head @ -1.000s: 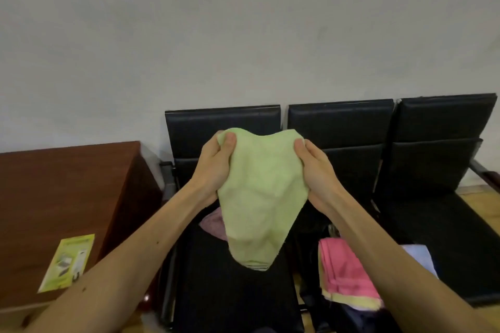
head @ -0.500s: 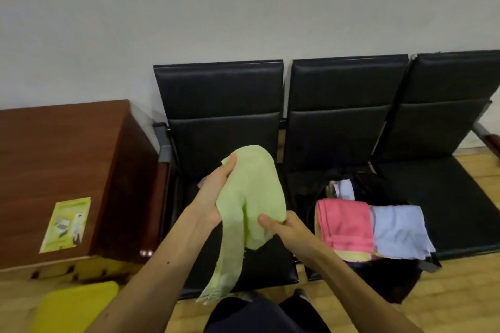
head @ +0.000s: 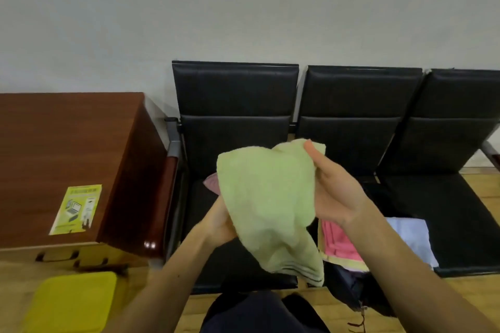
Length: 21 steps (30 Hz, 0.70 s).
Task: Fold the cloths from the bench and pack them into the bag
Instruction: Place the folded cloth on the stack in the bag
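Observation:
A light green cloth (head: 266, 203) hangs in the air over the left seat of the black bench (head: 235, 105). My right hand (head: 332, 189) pinches its upper right corner with thumb and fingers. My left hand (head: 219, 222) grips the cloth lower down on its left side, partly hidden behind it. A pink cloth (head: 212, 182) lies on the left seat behind the green one. A dark bag (head: 351, 289) stands at the middle seat, with folded pink (head: 338, 243), pale yellow and lilac (head: 408, 235) cloths on top of it.
A brown wooden cabinet (head: 67, 149) with a yellow-green leaflet (head: 77, 208) stands left of the bench. A yellow pad (head: 70, 303) lies on the wooden floor at lower left. My dark-clothed legs (head: 259, 313) are at the bottom centre.
My right hand has risen from the cloth's lower middle to its upper right corner. My left hand has dropped from the top to the lower left. The cloth now hangs wider.

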{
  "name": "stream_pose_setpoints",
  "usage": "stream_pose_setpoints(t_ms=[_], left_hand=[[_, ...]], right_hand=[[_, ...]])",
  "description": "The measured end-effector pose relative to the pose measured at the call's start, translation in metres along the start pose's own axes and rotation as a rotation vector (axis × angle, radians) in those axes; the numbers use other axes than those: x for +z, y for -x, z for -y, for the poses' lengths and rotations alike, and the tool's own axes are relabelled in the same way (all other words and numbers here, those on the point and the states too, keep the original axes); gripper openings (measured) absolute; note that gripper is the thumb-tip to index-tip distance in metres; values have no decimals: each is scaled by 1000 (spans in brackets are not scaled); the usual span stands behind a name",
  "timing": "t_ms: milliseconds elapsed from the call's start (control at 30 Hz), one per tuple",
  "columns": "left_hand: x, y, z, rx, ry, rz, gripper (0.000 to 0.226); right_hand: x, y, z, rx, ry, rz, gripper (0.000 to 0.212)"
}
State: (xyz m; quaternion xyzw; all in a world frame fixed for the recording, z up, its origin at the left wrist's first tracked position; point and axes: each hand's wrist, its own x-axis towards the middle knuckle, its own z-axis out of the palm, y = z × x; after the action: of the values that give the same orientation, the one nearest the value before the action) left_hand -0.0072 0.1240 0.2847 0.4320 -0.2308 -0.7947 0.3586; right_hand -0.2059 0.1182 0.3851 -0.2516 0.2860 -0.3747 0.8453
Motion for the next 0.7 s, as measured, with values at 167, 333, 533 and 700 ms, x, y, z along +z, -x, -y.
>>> stream_pose_setpoints(t_ms=[167,333,533,700], left_hand=[[5,0,11,-151,-23,158,90],[-1,3,3,-161,-464,233,57],[11,8,-15,-51,-473,237,33],[28,1,-47,-7,-33,133,41]], right_hand=[[-5,1,41,-146,29,-122,49],[-13,5,65,-265,55,-283,44],[-44,-3,63,-278,-29,-413,53],[-80,-20,-32,49,-126,-489,77]])
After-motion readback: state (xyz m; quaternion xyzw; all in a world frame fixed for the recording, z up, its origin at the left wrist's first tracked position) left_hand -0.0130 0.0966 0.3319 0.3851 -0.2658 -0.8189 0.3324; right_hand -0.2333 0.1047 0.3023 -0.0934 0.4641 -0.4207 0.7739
